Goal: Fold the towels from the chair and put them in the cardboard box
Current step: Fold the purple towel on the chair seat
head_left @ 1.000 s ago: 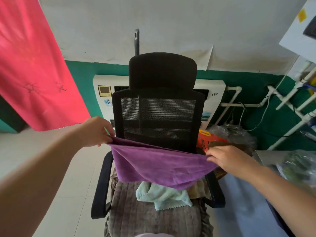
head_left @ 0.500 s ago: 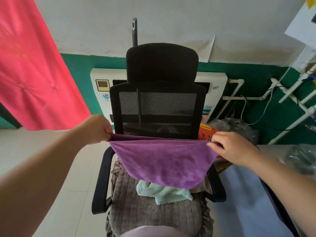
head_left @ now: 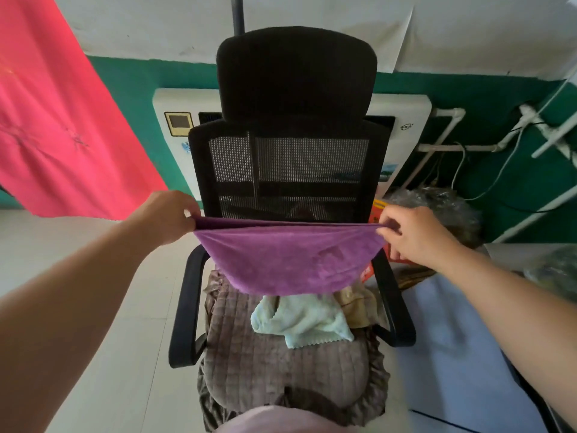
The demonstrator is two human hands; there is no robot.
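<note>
A purple towel hangs doubled over in the air above the seat of a black mesh office chair. My left hand pinches its top left corners and my right hand pinches its top right corners, so the upper edge runs taut between them. Beneath it, on the chair's brown quilted seat cushion, lies a crumpled pale green towel and, partly hidden to its right, a beige towel. No cardboard box is in view.
A white wall heater stands behind the chair on a green wall. A pink cloth hangs at the left. At the right are a light blue surface, clear plastic bags, a red-orange pack and white pipes.
Both hands have pulled the purple towel's top edge straight and level; its right corner rose. The fold now hangs flatter, and the view has moved closer to the chair.
</note>
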